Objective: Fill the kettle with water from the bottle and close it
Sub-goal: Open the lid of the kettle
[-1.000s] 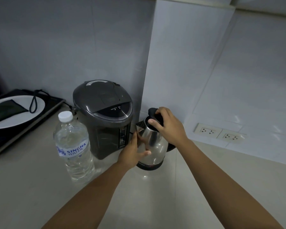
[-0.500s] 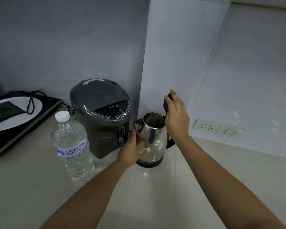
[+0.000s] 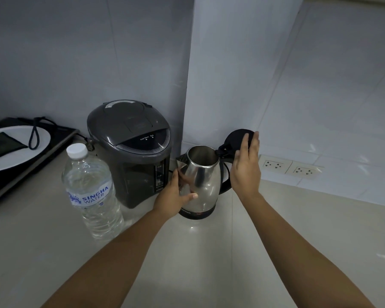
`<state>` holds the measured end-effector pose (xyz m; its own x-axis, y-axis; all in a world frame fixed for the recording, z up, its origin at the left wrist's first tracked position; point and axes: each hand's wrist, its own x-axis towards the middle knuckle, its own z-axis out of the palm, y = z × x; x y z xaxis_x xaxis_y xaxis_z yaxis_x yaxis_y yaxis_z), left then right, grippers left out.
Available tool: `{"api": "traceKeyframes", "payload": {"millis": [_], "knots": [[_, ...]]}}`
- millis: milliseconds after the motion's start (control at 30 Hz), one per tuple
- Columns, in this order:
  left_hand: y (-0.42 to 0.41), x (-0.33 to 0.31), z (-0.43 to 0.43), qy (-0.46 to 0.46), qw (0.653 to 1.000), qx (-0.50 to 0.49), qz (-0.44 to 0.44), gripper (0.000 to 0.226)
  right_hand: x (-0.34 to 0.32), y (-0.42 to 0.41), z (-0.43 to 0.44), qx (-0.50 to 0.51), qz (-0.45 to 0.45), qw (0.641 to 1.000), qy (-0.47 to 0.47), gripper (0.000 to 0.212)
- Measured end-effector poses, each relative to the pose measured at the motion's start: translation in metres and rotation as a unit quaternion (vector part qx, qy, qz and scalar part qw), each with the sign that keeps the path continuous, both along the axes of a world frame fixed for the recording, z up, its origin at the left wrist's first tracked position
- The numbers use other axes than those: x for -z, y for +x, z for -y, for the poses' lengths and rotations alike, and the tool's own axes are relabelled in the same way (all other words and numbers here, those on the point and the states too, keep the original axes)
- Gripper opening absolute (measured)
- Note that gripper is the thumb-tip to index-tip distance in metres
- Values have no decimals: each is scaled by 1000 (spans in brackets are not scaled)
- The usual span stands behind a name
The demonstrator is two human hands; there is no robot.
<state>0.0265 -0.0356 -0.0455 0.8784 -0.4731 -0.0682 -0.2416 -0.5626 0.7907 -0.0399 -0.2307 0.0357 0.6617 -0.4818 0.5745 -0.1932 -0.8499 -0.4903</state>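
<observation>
A steel kettle [image 3: 203, 185] stands on its black base in the corner of the counter. Its black lid [image 3: 236, 138] is swung up and back, and the mouth is uncovered. My left hand [image 3: 172, 197] wraps the kettle's left side, thumb across the front. My right hand [image 3: 246, 167] is flat against the raised lid, fingers straight, in front of the black handle. A clear water bottle [image 3: 91, 192] with a white cap and blue label stands capped to the left, untouched.
A dark grey hot-water dispenser [image 3: 131, 152] stands between bottle and kettle. At far left a black tray [image 3: 60, 138] carries a white plate [image 3: 42, 138] with a dark pouch and cord. Two wall sockets [image 3: 291, 167] sit low on the right wall.
My right hand has lifted the kettle's lid from shut to fully swung back. My left hand has stayed on the kettle's side. The bottle has not moved.
</observation>
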Motion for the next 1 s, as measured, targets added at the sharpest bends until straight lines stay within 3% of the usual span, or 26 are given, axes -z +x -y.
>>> {"api": "traceKeyframes", "payload": {"millis": [300,533,867,1000], "knots": [[-2,-4,0,-1,1000,2,0,110,32,-12,-5,-10,-52,998,-32,67],[-5,-11,-2,3,1000,9,1,107,55,-34,3,-73,-60,995,-26,65],[-5,-12,-2,-26,1000,5,-17,106,35,-24,7,-103,-149,963,201,100],[-4,-17,-2,-36,998,7,-47,108,35,-17,8,-108,-137,961,213,102]]}}
